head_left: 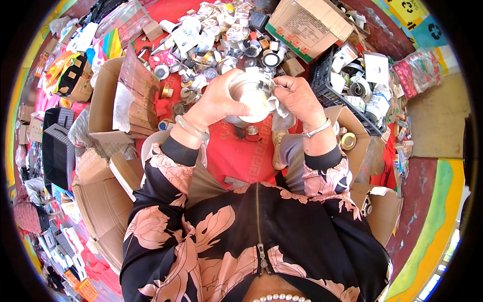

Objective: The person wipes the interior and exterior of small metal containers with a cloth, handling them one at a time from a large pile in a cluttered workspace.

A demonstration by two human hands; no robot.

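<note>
- Okay, left hand (pixel 216 98) first: it's spread in a wide C around a round silver-and-white lamp-like fixture (pixel 253 93), thumb along the near side, other fingers around the far side. Firm grasp on it.
- Right hand (pixel 299 98) is bunched up, thumb and forefinger nearly together at the fixture's right edge, the rest curled in. Seems to be pinching a crumpled whitish scrap (pixel 275 106) there; can't tell if it's film or paper.
- The fixture itself is up in front of the person, above the red ground covering (pixel 226 158). Shiny ringed body, with a smooth white round face toward the person, pretty blown out by glare.
- Beyond the hands there's a big jumbled heap of small fittings (pixel 211 53): shiny metal rims, white plastic, little cartons.
- Off to the right, a black slatted plastic crate (pixel 320 83) is loaded with more white and metallic bits.
- Cardboard all over: a brown carton (pixel 304 27) tipped behind the heap, plus a creased open box (pixel 100 206) by the left arm.
- Wearing-wise: smooth bangles on both wrists, black jacket (pixel 216 251) with pink flowers, metal zip, round pearly beads at the neck.
</note>
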